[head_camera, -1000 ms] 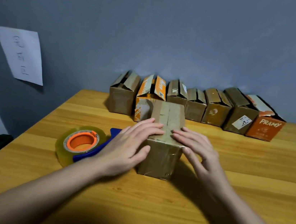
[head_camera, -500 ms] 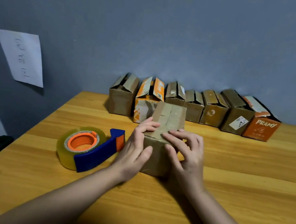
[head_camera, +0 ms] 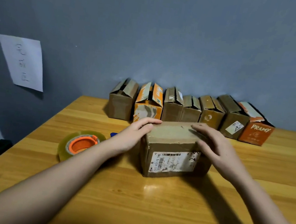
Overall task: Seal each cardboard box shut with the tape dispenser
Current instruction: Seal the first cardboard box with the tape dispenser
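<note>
your left hand (head_camera: 132, 136) lay curved over the left top edge of the cardboard box (head_camera: 172, 152), fingers bent round the far corner and thumb against the near side, holding it. your right hand (head_camera: 214, 148) gripped the box's right end the same way, fingers lying across the top flap and wrapping down the side. the box sat on the wooden table (head_camera: 149, 206) directly in front of you, near the middle, its long face with a white shipping label (head_camera: 173, 162) turned toward you; the top flaps were down flat.

the tape dispenser (head_camera: 81, 143) lay on the table just left of your left forearm, a clear roll on an orange hub, with only a small bit of its blue handle showing past your wrist. neither hand touched it.

along the back edge of the table, against the grey wall (head_camera: 171, 39), stood a row of seven boxes (head_camera: 190, 110) side by side, their top flaps standing partly open; the rightmost was orange and read "pramy". a white sheet of paper (head_camera: 23, 61) hung on the wall at the left.
</note>
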